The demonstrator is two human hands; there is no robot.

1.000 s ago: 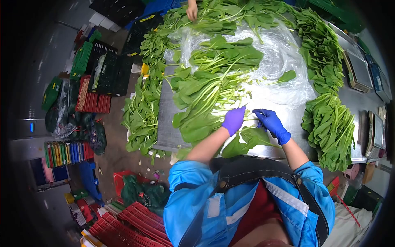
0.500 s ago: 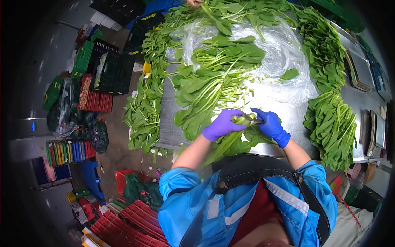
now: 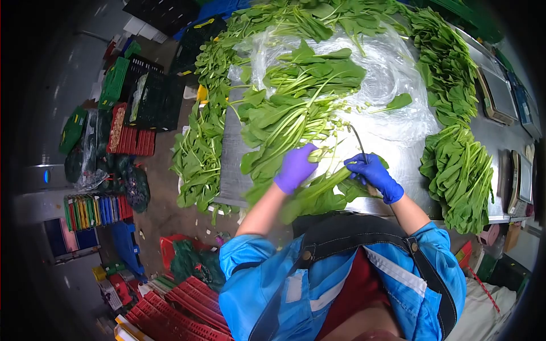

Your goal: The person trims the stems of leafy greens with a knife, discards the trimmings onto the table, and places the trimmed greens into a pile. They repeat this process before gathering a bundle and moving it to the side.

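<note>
My left hand, in a purple glove, is closed around pale green stems at the near edge of the pile of leafy greens. My right hand, in a blue glove, grips a knife whose thin dark blade points up and away from me. Its fingertips also touch the stem ends of a bunch of leafy greens, which slants down to the left between my hands. Some of these leaves are blurred. Small cut stem pieces lie beyond my hands.
Clear plastic film covers part of the metal table. Rows of greens line its left side and right side. Scales stand at the far right. Red crates and green crates are on the left floor.
My left hand has moved slightly left, away from the stem ends. The knife has swung from lying across the stems to pointing upward. Another person's hand at the top has gone from view.
</note>
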